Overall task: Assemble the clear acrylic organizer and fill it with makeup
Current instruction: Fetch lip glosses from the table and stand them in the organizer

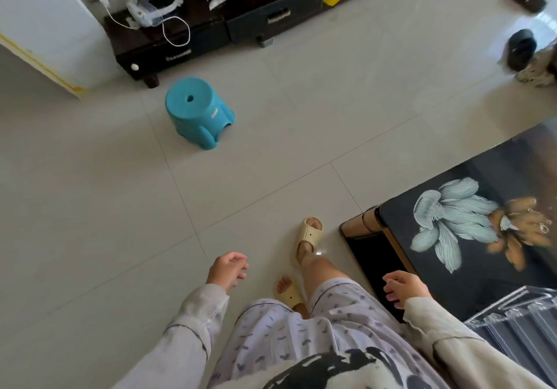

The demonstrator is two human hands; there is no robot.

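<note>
The clear acrylic organizer [518,325] stands at the near edge of a black glass table [488,271] at the lower right, its ribbed transparent walls partly cut off by the frame. My right hand [405,287] hangs over the table's corner, left of the organizer, fingers loosely curled and holding nothing. Over the floor tiles my left hand [229,269] is empty too, with its fingers apart. No makeup is visible.
I stand on pale floor tiles in beige slippers [309,239]. A teal plastic stool [197,111] sits ahead on the left. A dark low cabinet [211,27] runs along the far wall beside a white appliance [39,27]. Dark shoes [521,48] lie far right.
</note>
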